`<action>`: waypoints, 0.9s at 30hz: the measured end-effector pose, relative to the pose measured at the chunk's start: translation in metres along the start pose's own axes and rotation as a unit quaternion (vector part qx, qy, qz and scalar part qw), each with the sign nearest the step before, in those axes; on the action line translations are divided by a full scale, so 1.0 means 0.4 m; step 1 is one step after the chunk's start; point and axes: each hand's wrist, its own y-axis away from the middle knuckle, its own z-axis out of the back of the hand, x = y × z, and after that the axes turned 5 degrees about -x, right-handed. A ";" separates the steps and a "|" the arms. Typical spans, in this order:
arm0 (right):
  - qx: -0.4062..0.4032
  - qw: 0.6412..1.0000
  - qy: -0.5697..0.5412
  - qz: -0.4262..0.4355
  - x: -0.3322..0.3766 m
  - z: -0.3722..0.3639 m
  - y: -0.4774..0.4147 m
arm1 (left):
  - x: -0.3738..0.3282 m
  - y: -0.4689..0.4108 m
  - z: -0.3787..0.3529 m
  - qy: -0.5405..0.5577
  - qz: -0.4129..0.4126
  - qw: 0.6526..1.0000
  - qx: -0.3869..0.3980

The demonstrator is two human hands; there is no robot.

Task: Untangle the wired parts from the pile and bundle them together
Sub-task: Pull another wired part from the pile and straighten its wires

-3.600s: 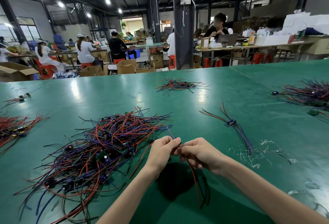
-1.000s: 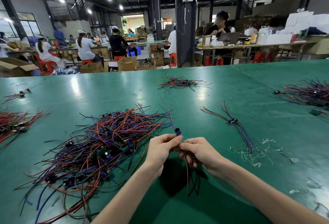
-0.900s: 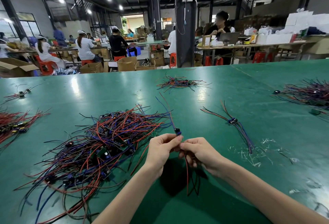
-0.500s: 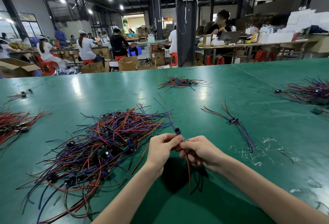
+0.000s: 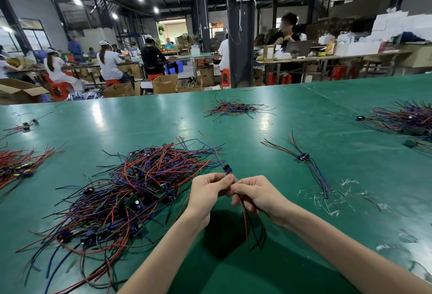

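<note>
A big tangled pile of red, blue and black wired parts [image 5: 121, 190] lies on the green table [image 5: 292, 116], left of centre. My left hand [image 5: 208, 190] and my right hand [image 5: 254, 194] meet just above the table and both pinch one wired part [image 5: 228, 169]. Its small dark module sticks up above my fingertips, its blue and red leads run up and away, and its red and black wires [image 5: 251, 226] hang below my right hand. A small bundle of sorted parts [image 5: 304, 157] lies to the right.
More wire heaps lie at the far centre [image 5: 233, 107], the far right [image 5: 406, 120], and the left edge [image 5: 18, 165]. Clear plastic scraps [image 5: 327, 197] lie right of my hands. Beyond the table stand a dark pillar [image 5: 240, 36], cardboard boxes and seated workers.
Since 3.6 s ago the module of the held part has come up clear above my fingertips, its leads free of the pile. Over the last second the hands have barely moved.
</note>
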 end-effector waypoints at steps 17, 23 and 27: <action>0.010 1.000 0.029 -0.002 -0.004 -0.022 0.013 | -0.006 -0.024 0.034 -0.012 0.017 0.998 -0.058; 0.041 0.999 0.019 -0.008 -0.011 -0.035 0.032 | -0.010 -0.048 0.068 0.007 0.026 0.994 -0.110; 0.050 0.999 0.013 -0.004 -0.013 -0.045 0.036 | -0.004 -0.050 0.075 0.004 0.021 0.993 -0.116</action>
